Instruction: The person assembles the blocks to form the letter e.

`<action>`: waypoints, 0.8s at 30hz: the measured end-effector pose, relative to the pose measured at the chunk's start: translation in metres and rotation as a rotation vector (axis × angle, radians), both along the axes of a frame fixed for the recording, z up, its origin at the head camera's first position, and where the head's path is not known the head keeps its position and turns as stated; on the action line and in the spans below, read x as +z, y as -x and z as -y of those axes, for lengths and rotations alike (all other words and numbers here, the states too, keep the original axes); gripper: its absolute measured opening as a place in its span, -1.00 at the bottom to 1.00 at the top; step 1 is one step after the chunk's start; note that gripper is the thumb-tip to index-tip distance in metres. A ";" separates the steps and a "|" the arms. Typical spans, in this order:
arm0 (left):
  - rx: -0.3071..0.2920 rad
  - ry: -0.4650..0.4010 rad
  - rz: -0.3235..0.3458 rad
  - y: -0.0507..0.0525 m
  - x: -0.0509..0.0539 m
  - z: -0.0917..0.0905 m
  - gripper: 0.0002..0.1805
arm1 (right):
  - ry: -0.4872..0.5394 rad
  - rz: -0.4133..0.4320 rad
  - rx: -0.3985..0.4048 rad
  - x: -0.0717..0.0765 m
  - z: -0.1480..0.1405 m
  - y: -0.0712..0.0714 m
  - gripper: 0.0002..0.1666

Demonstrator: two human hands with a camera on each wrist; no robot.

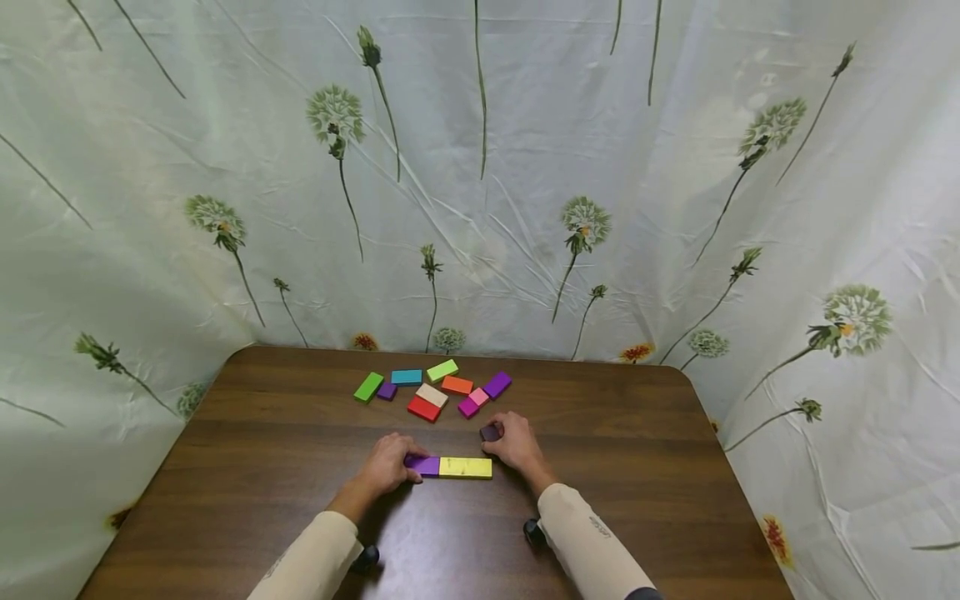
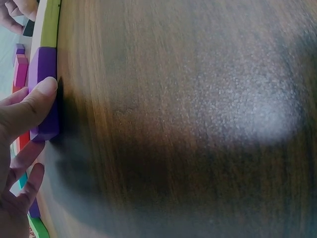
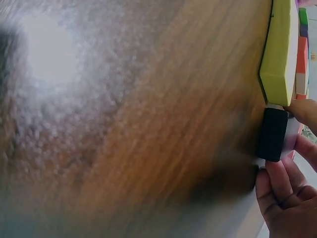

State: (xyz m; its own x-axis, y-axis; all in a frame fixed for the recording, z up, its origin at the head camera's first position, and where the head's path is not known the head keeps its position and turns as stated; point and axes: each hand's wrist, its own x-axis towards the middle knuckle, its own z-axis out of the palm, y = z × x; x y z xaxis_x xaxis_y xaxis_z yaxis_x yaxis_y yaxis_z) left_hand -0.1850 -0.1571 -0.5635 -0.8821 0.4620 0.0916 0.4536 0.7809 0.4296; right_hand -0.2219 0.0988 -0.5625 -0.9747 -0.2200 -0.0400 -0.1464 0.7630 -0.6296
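Near the middle of the table, a purple block [image 1: 425,466] lies end to end with a longer yellow block [image 1: 466,468]. My left hand [image 1: 390,461] pinches the purple block at its left end. In the left wrist view the thumb [image 2: 47,86] presses the near face of the purple block [image 2: 44,69], while other fingers reach behind. Up and right of the yellow block, my right hand [image 1: 516,442] grips a small black block [image 1: 491,433]. Seen from the right wrist, the black block [image 3: 273,134] is held just beyond the end of the yellow block [image 3: 277,74].
Several coloured blocks lie loosely behind the hands, among them a green block [image 1: 369,387], a blue block [image 1: 407,377], a red block [image 1: 424,408], an orange block [image 1: 457,384] and another purple block [image 1: 497,384]. A flowered curtain [image 1: 480,208] hangs behind the brown table [image 1: 622,467].
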 end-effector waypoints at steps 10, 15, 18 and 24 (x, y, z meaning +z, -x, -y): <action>-0.012 -0.003 -0.022 0.002 0.000 0.001 -0.66 | -0.001 0.017 0.009 -0.001 0.002 0.001 -0.56; -0.013 0.001 -0.007 0.001 0.001 0.000 -0.67 | 0.042 0.052 0.001 0.000 0.001 0.000 -0.47; -0.012 0.001 0.005 0.001 0.001 0.000 -0.67 | 0.058 0.044 0.014 0.000 -0.001 0.000 -0.47; 0.003 0.003 0.012 0.000 0.000 0.000 -0.67 | 0.061 0.030 0.062 0.000 -0.005 0.002 -0.57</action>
